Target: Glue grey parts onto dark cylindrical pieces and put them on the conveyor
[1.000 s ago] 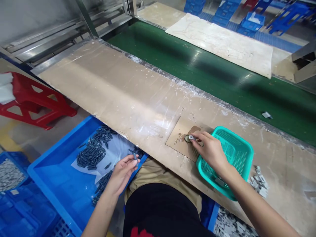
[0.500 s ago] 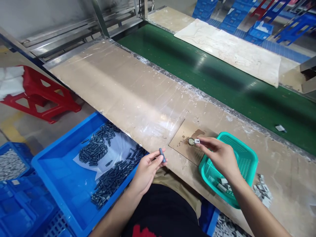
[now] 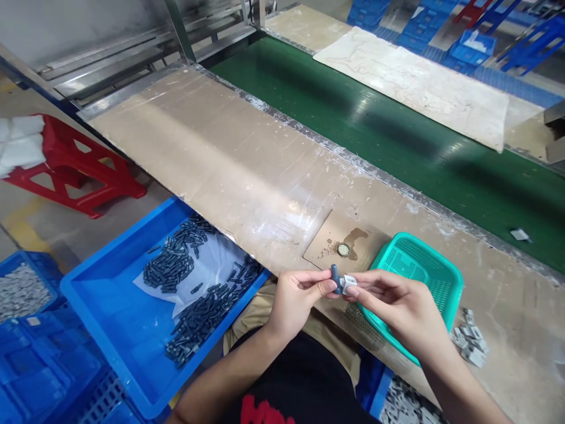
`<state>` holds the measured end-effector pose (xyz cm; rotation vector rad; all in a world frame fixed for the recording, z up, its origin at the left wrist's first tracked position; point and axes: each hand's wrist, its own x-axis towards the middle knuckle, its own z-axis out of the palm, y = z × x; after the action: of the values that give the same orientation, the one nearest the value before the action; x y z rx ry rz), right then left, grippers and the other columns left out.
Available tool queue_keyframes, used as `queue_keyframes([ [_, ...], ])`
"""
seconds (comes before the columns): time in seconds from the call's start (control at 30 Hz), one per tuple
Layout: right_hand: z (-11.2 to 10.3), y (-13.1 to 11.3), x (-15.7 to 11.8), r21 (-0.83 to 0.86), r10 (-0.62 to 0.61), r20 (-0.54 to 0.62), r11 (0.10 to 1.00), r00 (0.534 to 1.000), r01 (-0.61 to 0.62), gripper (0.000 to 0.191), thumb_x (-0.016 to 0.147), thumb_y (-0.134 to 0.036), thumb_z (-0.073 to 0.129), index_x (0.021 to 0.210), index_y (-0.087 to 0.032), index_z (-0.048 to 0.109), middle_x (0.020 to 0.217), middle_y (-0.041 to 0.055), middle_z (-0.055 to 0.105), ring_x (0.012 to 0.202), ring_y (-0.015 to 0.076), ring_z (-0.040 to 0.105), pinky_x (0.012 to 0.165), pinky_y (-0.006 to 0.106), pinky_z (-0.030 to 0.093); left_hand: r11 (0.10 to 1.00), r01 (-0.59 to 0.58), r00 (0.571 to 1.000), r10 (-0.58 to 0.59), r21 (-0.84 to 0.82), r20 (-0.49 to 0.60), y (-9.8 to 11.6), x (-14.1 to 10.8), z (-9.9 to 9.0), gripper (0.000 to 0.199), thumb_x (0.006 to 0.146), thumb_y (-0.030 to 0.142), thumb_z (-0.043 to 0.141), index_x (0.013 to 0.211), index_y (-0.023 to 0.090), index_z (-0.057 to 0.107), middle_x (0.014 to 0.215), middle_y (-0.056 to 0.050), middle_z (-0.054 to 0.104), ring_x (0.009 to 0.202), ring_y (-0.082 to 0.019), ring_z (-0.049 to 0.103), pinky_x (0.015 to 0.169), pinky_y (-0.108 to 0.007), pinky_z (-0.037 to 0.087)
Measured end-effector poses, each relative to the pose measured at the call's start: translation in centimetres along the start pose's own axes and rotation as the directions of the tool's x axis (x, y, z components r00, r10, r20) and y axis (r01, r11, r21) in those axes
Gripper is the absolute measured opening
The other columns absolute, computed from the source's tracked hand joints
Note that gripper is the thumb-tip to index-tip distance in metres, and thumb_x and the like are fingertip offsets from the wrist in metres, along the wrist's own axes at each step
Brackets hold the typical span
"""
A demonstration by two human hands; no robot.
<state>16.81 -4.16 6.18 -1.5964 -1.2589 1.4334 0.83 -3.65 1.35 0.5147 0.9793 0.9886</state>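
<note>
Pinched between the fingers of my left hand (image 3: 300, 299) is a dark blue-grey rod-shaped piece (image 3: 335, 278), held roughly upright. My right hand (image 3: 399, 303) grips a small white block (image 3: 348, 282), and the two pieces meet or nearly meet just in front of my body. Beyond them a round cap (image 3: 343, 250) lies on a brown board (image 3: 324, 235) with wet stains. Close to my right hand stands a green basket (image 3: 454, 294). A large blue tray (image 3: 110, 330) on the left holds many dark pieces (image 3: 168, 268) on a white sheet.
White blocks (image 3: 472, 341) lie right of the basket. A green conveyor (image 3: 397, 132) runs behind the worktable (image 3: 212, 171), carrying a small pale piece (image 3: 519, 235). A red stool (image 3: 75, 168) is at the left, with blue crates (image 3: 35, 365) below it.
My right hand has moved from the round cap toward my body with the white block. My left hand has shifted right with the dark piece, bringing the pieces together.
</note>
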Motion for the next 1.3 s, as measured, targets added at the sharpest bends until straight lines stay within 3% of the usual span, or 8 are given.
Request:
queue_keyframes([
  [0.3,0.4,0.2,2.0,-0.11,-0.026,-0.005,0.994,1.0,0.025,0.03,0.069,-0.041,0.073,0.085,-0.016,0.071,0.077,0.008,0.074,0.07,0.0234,0.071,0.064,0.031,0.058,0.975,-0.124,0.991,0.113,0.184,0.065,-0.3,1.5,0.2,0.032,0.069,0.028,0.072,0.097,0.014,0.073,0.096,-0.01,0.074,0.085,-0.024,0.07,0.078,-0.036,0.058],
  [0.47,-7.1,2.0,9.0,-0.408,-0.231,-0.432,0.912,0.872,0.039,0.029,0.071,-0.036,0.069,0.091,-0.015,0.071,0.077,0.0085,0.073,0.071,0.0243,0.07,0.062,0.032,0.054,0.907,-0.32,0.943,0.332,0.275,0.002,-1.3,2.0,-0.8,0.047,0.077,0.03,0.065,0.123,0.021,0.057,0.121,-0.011,0.063,0.1,-0.021,0.064,0.086,-0.034,0.054],
  [0.57,-14.5,3.0,12.1,-0.423,-0.282,-0.681,0.905,0.676,-0.049,0.027,0.072,-0.034,0.065,0.085,-0.011,0.068,0.072,0.0112,0.071,0.062,0.0226,0.068,0.056,0.029,0.049,0.811,-0.329,0.822,0.498,0.484,-0.275,-0.3,1.3,-4.6,0.033,0.081,0.035,0.059,0.11,0.019,0.062,0.099,-0.008,0.069,0.083,-0.017,0.066,0.079,-0.03,0.053],
  [0.73,-20.3,3.2,10.1,-0.486,-0.32,-0.709,0.868,0.629,-0.107,0.026,0.077,-0.034,0.057,0.085,-0.012,0.066,0.073,0.0139,0.07,0.062,0.021,0.067,0.056,0.03,0.046,0.609,-0.075,0.539,0.691,0.79,-0.482,0.2,1.0,-15.3,0.04,0.085,0.043,0.047,0.113,0.016,0.054,0.097,-0.009,0.065,0.081,-0.02,0.065,0.081,-0.036,0.05],
  [0.87,-16.6,3.8,4.3,-0.597,-0.307,-0.466,0.801,0.83,-0.039,0.023,0.076,-0.036,0.062,0.089,-0.018,0.069,0.086,0.0103,0.071,0.074,0.023,0.067,0.065,0.035,0.05,0.258,0.11,0.782,0.574,0.96,-0.244,-4.1,1.4,-23.2,0.055,0.081,0.04,0.047,0.124,0.007,0.046,0.134,-0.025,0.046,0.129,-0.033,0.04,0.105,-0.046,0.032],
  [0.97,-12.6,5.4,0.0,-0.707,-0.2,0.003,0.693,0.98,0.144,0.032,0.074,-0.032,0.069,0.104,-0.025,0.069,0.11,0.006,0.068,0.094,0.0274,0.065,0.075,0.038,0.054,0.111,0.109,0.937,0.319,0.988,-0.139,-7.8,1.2,-26.6,0.052,0.08,0.037,0.045,0.124,0.01,0.049,0.143,-0.023,0.039,0.138,-0.035,0.024,0.108,-0.054,0.02],
  [1.13,-9.7,8.6,-3.0,-0.845,-0.112,0.255,0.457,0.96,0.278,0.029,0.09,-0.021,0.044,0.106,-0.021,0.068,0.127,0.0102,0.058,0.109,0.0296,0.059,0.085,0.046,0.052,0.055,0.071,0.984,0.16,0.996,-0.079,-8.7,0.3,-27.3,0.042,0.081,0.036,0.041,0.112,0.015,0.061,0.134,-0.016,0.053,0.134,-0.031,0.035,0.11,-0.046,0.023],
  [1.3,-9.3,8.7,-3.3,-0.887,-0.125,0.232,0.381,0.965,0.262,0.026,0.093,-0.019,0.038,0.091,-0.019,0.064,0.111,0.0128,0.063,0.097,0.026,0.062,0.077,0.041,0.052,0.337,0.153,0.968,0.136,0.929,-0.209,-6.6,-0.9,-26.2,0.03,0.071,0.037,0.055,0.093,0.022,0.069,0.114,-0.011,0.068,0.123,-0.033,0.049,0.107,-0.042,0.031],
])
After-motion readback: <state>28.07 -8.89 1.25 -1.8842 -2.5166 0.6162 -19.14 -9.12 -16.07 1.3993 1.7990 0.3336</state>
